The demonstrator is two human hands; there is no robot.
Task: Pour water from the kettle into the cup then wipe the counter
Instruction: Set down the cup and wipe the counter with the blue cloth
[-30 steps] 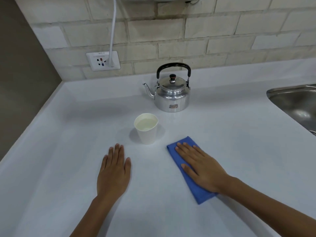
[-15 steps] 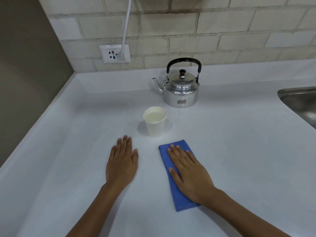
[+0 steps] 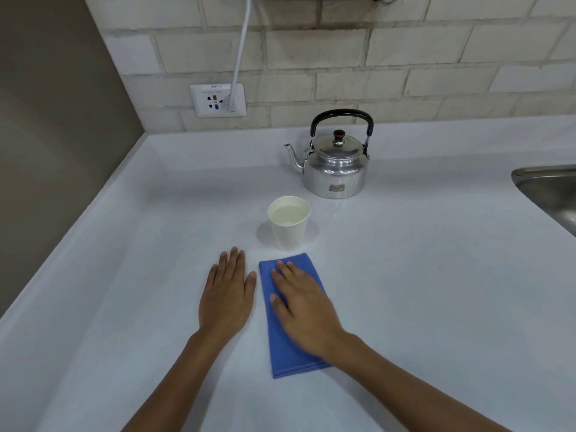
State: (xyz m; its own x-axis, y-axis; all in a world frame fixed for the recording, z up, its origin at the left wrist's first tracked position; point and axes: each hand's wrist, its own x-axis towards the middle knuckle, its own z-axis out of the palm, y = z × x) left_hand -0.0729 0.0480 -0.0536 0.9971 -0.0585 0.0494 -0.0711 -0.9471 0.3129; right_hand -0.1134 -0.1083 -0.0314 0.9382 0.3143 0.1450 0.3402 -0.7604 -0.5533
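Observation:
A silver kettle [image 3: 335, 165] with a black handle stands upright near the back of the white counter [image 3: 436, 291], spout pointing left. In front of it a white paper cup [image 3: 289, 224] holds water. A folded blue cloth [image 3: 282, 347] lies flat just in front of the cup. My right hand [image 3: 304, 307] presses flat on the cloth, fingers pointing toward the cup. My left hand [image 3: 227, 294] rests flat on the bare counter right beside the cloth's left edge, holding nothing.
A steel sink [image 3: 551, 191] is set into the counter at the right edge. On the tiled back wall a white socket [image 3: 217, 100] has a white cable [image 3: 241, 48] plugged in. A brown side wall borders the counter on the left.
My right hand has slid the blue cloth leftward across the counter, closer to my left hand and in front of the cup. The left hand has stayed flat on the counter.

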